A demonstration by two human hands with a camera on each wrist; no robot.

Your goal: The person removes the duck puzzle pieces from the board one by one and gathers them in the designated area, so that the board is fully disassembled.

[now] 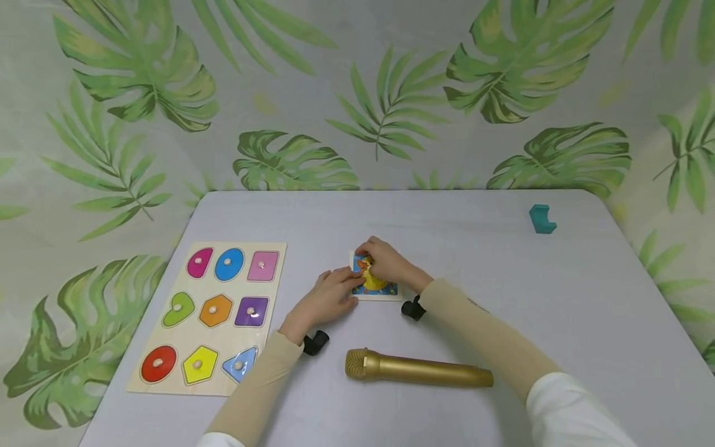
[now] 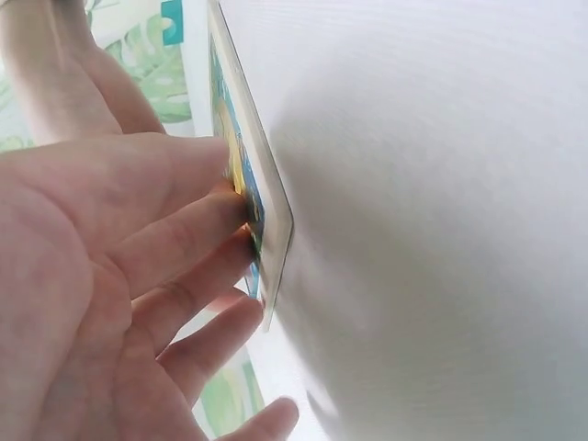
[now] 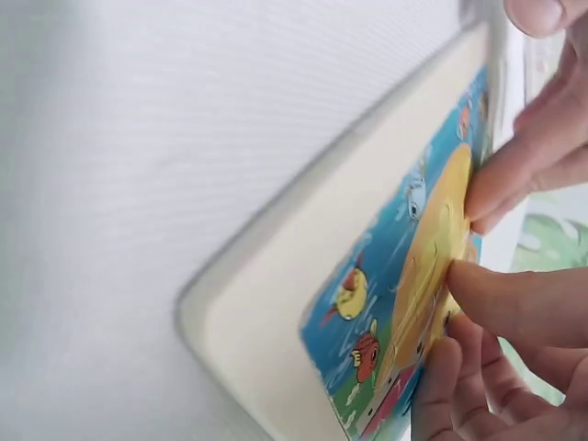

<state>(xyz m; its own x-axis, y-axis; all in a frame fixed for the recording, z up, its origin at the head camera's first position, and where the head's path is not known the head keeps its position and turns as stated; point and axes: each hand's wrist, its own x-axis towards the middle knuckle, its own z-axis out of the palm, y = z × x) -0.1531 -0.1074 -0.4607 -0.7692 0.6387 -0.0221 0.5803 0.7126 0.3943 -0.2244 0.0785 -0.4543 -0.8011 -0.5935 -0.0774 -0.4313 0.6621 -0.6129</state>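
A small jigsaw puzzle [image 1: 385,287] with a yellow duck on a blue picture and a pale border lies on the white table. Fish and seams in the yellow part show in the right wrist view. From the left, my left hand [image 1: 329,295] rests straight, spread fingertips on the picture near its left side. My right hand [image 1: 390,264] reaches over the puzzle's far edge, its thumb [image 3: 478,289] on the yellow duck and its other fingers curled at the picture's far left. In the left wrist view, the puzzle's edge [image 2: 271,188] is seen side-on beside the left fingers.
To the left lies a wooden board [image 1: 173,335] with several coloured knobbed shapes, partly under the left forearm. A gold microphone [image 1: 419,369] lies in front of the puzzle, between the forearms. A teal block [image 1: 542,220] sits at the far right. A leaf-patterned cloth hangs behind.
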